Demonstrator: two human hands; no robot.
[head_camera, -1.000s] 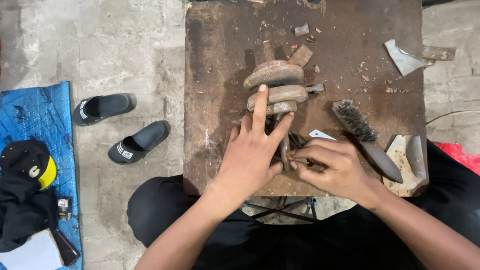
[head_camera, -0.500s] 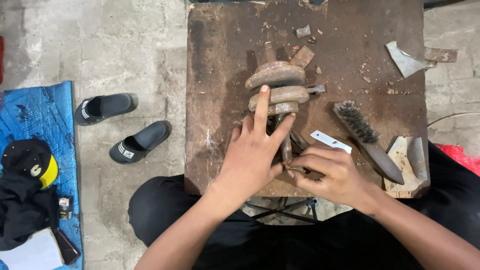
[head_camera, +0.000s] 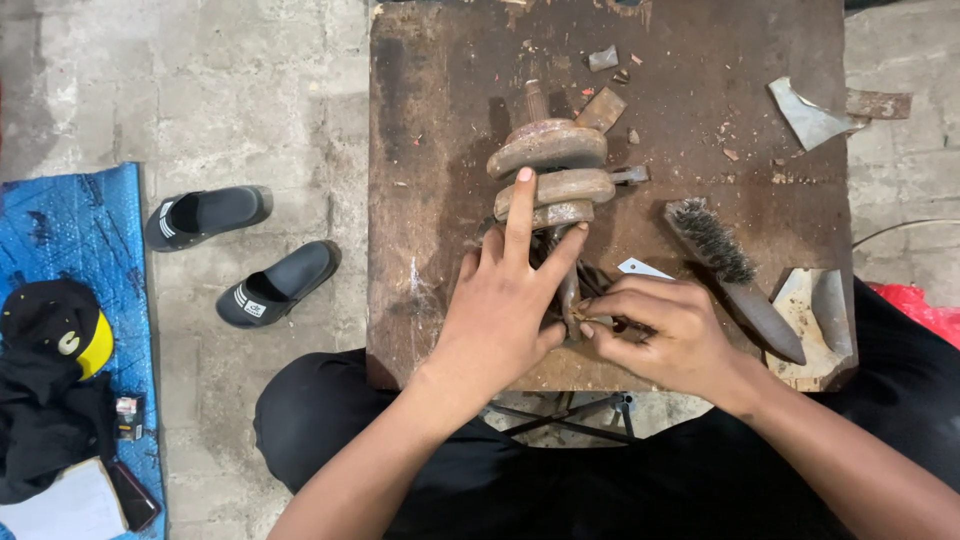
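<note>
Item: my right hand, fingers curled tight, pinching a small part against the near end of the rusty crankshaft; what the part is, I cannot tell. Item: my left hand, just beside it, spread flat over the shaft, index finger stretched onto the middle web, apparently to stop it rolling; pressing, not clasping. Both forearms angle in from the near edge. Item: wire brush, right of my grip, within reach. Item: wooden work board beneath. Item: metal scrap, far right.
</note>
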